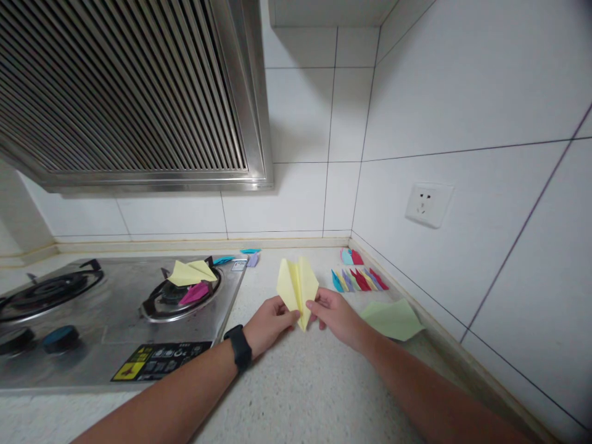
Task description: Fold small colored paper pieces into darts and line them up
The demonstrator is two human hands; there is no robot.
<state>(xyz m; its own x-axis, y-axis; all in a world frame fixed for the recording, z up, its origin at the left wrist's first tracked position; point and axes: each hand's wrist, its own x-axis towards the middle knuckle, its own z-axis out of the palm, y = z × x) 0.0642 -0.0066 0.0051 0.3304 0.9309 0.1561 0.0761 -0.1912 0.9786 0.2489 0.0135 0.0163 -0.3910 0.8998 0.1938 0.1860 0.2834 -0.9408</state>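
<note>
both hands [303, 319] pinch yellow paper plane [297, 288]

I can read no words here. A black and yellow warning label [161, 361] sits on the near edge of the stove [115, 320], left, its print too small to make out.

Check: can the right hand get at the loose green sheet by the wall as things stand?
Probably yes. The green sheet lies flat on the counter just beside the right hand, with nothing between them. But both hands pinch the yellow paper plane, so the right would have to let go first.
</note>
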